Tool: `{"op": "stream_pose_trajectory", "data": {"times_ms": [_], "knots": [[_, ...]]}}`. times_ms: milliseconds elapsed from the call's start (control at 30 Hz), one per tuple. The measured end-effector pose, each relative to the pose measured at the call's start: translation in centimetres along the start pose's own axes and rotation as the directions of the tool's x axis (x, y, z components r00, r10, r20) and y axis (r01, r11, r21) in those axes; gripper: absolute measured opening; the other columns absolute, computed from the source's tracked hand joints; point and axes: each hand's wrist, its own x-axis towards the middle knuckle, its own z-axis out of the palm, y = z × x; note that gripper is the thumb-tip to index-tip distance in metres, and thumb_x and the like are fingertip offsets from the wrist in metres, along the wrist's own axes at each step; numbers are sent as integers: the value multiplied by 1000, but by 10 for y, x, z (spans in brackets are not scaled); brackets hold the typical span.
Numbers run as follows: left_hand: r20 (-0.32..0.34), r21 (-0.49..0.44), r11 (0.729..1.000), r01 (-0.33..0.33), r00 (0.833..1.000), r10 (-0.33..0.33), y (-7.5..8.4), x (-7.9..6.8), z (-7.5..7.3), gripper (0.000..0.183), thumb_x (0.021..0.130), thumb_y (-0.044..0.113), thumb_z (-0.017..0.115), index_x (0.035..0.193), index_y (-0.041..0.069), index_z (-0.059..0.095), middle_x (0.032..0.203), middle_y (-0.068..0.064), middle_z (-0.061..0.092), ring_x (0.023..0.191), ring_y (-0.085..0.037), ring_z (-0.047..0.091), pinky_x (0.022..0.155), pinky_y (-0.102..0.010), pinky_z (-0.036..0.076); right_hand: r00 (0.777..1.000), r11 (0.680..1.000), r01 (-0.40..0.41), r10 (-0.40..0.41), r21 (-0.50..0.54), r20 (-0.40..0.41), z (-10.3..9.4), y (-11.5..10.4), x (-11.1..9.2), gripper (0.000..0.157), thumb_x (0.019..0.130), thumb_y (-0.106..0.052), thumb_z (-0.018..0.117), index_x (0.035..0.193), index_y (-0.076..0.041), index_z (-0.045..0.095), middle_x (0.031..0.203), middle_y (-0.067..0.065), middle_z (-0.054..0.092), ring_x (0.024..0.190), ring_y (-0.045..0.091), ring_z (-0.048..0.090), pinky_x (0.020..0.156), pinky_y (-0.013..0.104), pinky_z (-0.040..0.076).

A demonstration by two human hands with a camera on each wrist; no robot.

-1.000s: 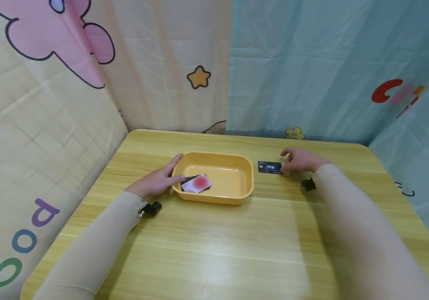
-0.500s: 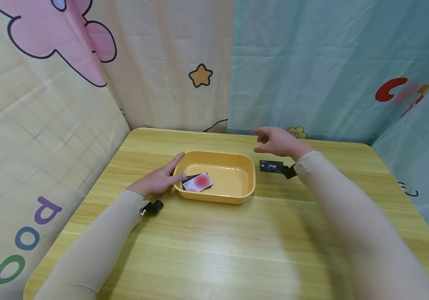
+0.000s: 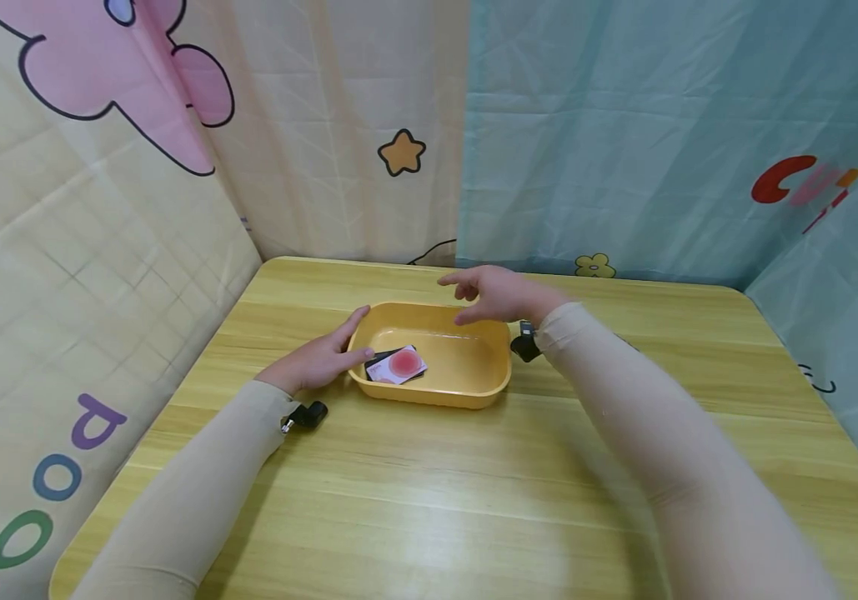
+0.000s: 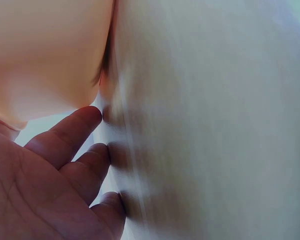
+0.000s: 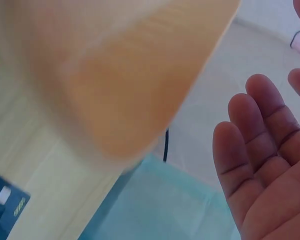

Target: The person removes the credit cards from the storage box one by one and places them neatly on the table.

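A yellow tray stands on the table. In its left part lies a white card with a red circle, over a dark card. My left hand rests against the tray's left end, thumb over the rim. In the left wrist view its fingers stretch down to the tabletop beside the tray wall. My right hand is over the tray's far right rim, fingers extended, holding nothing. A dark card lies right of the tray, mostly hidden by the right wrist in the head view.
The wooden table reaches back to a printed curtain, with another printed cloth along the left side. A small black camera sits at the left wrist and another black camera at the right.
My right hand has left the dark Vip card, rising and moving left to the tray's far right rim. The card stays on the table. My left hand keeps its place.
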Motion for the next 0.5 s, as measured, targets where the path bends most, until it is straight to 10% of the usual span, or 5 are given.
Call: {"op": "stream_pose_trajectory", "data": {"times_ms": [500], "knots": [[5, 0, 1000, 13, 1000, -13, -1, 1, 0, 85, 107, 54, 53, 168, 44, -6, 178, -12, 14, 160, -42, 24, 128, -65, 19, 990, 999, 33, -28, -32, 140, 40, -22, 34, 65, 94, -21, 80, 154, -25, 56, 141, 11, 64, 129, 28, 58, 111, 45, 51]]}}
